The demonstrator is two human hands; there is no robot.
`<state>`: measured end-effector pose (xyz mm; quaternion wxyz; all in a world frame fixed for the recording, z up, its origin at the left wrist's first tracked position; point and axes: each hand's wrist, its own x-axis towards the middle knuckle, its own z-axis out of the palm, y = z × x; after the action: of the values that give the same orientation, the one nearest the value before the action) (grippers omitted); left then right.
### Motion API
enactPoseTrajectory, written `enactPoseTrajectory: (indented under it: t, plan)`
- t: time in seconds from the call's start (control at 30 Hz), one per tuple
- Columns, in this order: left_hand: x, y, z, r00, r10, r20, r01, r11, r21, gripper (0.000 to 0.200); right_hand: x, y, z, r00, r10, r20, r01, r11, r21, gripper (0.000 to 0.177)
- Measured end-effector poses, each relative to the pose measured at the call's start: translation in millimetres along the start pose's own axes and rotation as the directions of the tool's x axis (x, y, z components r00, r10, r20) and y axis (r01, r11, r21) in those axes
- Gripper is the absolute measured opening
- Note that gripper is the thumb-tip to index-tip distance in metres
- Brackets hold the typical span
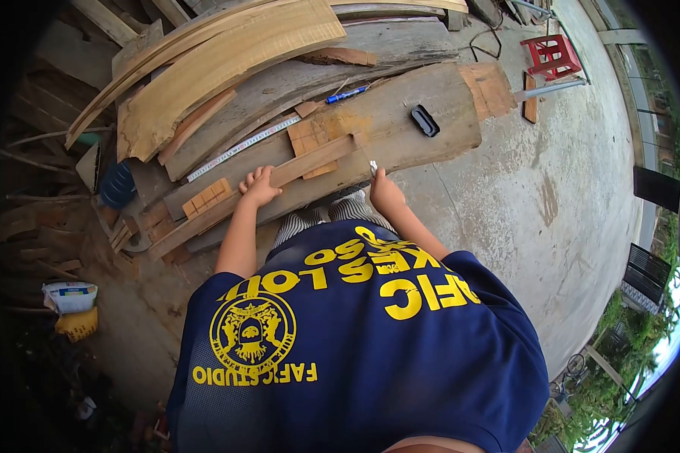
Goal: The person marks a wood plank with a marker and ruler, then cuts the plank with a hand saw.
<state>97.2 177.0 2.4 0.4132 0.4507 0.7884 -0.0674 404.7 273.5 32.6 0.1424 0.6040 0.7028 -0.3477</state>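
Left grip: left hand (258, 186) lies open with spread fingers on the wood strip (310, 160). It presses down and does not close around it.
Right grip: right hand (385, 190) pinches a small white piece (373, 167), maybe chalk; I cannot tell for sure.
Strip: it lies slantwise on the big plank (431, 113), running from 8 o'clock up to 2 o'clock. Its upper end is just at 11 o'clock of the white piece.
Around: a measuring tape (242, 146) lies at 11 o'clock of the left hand. A blue pen (346, 94) and a black thing (425, 121) rest farther up on the plank. A red stool (551, 54) stands well apart at 1 o'clock.
Doing it well: I think this is marking along the strip. The left palm should press firmly so the strip cannot slide, and the white tip should stay tight against its edge.
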Motion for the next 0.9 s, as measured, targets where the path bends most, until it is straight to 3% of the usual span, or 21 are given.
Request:
enactPoseTrajectory:
  t: [0.17, 0.43, 0.73, 0.9]
  plan:
    - [-1, 0, 2, 1.000, 0.002, -0.021, -0.002, 1.000, -0.001, 0.071, 37, -16, 9, 0.997, -0.027, -0.070, 0.033, 0.997, 0.076, 0.027]
    - [2, -3, 6, 1.000, -0.006, -0.017, 0.006, 1.000, 0.006, 0.071, -30, 13, -22, 0.999, -0.023, 0.042, 0.023, 1.000, -0.018, 0.027]
    - [6, -5, 6, 1.000, -0.003, -0.012, 0.004, 0.999, 0.032, 0.072, 31, -17, -16, 0.997, -0.057, 0.051, 0.058, 0.998, -0.011, 0.027]
    - [5, -3, 4, 1.000, -0.013, 0.006, 0.013, 0.999, 0.030, 0.072, -18, -7, -48, 0.985, -0.049, 0.167, 0.060, 0.996, -0.061, 0.030]
